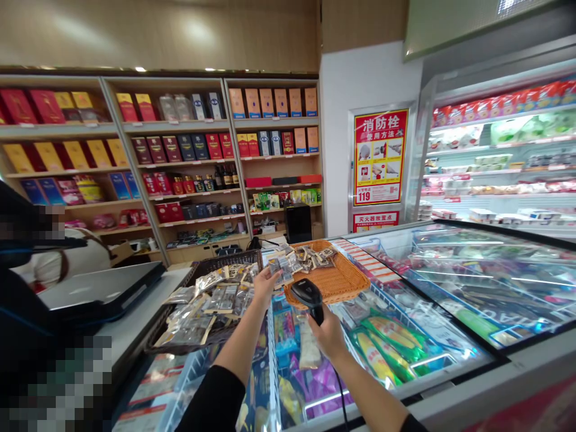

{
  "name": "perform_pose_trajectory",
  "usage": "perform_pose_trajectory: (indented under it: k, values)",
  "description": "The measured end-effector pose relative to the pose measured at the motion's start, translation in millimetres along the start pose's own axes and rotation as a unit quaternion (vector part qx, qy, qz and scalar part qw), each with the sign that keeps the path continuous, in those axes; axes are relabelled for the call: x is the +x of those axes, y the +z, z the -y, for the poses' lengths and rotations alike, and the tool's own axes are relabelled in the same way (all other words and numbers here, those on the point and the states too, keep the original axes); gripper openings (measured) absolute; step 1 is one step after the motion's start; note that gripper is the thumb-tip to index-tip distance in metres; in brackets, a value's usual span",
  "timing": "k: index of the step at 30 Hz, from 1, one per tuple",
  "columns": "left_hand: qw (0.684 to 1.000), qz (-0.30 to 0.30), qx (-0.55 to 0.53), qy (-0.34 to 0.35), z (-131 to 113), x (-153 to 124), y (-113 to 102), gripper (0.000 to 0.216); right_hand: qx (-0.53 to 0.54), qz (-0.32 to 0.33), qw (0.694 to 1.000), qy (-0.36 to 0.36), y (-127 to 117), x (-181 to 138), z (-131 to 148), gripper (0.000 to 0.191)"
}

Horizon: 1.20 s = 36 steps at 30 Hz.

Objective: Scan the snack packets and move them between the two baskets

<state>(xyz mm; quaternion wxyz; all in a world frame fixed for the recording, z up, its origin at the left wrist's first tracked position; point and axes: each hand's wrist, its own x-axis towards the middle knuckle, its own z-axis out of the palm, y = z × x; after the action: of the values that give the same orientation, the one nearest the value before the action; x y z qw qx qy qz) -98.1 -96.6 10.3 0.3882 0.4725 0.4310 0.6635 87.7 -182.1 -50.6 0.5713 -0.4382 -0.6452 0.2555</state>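
Observation:
My right hand is wrapped round the handle of a black barcode scanner, its head pointing toward the packets on the left. A cable runs down from the handle. In my left hand a small clear packet is pinched between the fingers, over the near left rim of an orange wicker basket. Several similar packets lie at that basket's far left. To the left of my left hand, a dark brown basket holds a heap of the same kind of packets.
Both baskets rest on a glass-topped chest freezer with packaged food inside. A person in dark clothing stands at the left by a counter with a black device. Shelves of boxes line the back wall.

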Motion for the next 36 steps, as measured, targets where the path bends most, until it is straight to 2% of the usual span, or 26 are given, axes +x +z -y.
perform_pose_trajectory:
  k: [7,18,21,24,27,29,31,33,34,36]
  values:
    - [1.000,0.030,-0.003,0.008,5,1,0,0.052,0.000,0.010,1.000,-0.011,2,-1,-3,0.031]
    - [0.999,0.031,0.009,-0.001,5,0,-1,0.053,0.008,0.006,1.000,-0.011,3,0,-4,0.028]
    - [0.999,0.037,0.030,0.017,5,-2,3,0.047,0.021,-0.011,1.000,0.006,3,1,-10,0.028]
    - [0.992,0.015,0.107,0.068,-5,-9,9,0.038,0.063,-0.046,0.996,0.050,3,2,-18,0.027]
    - [0.951,-0.047,0.262,0.158,-31,-19,4,0.032,0.129,-0.068,0.984,0.107,-1,3,-24,0.029]
    - [0.897,-0.096,0.373,0.215,-55,-25,-13,0.036,0.161,-0.072,0.976,0.129,-4,4,-25,0.030]
    - [0.841,-0.139,0.459,0.249,-77,-32,-40,0.041,0.175,-0.075,0.972,0.136,-8,4,-23,0.031]
    - [0.792,-0.170,0.539,0.232,-93,-38,-73,0.047,0.178,-0.076,0.972,0.134,-10,5,-20,0.031]
    - [0.772,-0.169,0.581,0.197,-98,-41,-88,0.049,0.180,-0.075,0.972,0.131,-10,5,-18,0.031]
    - [0.751,-0.120,0.643,0.090,-103,-46,-114,0.046,0.184,-0.076,0.972,0.128,-10,4,-15,0.032]
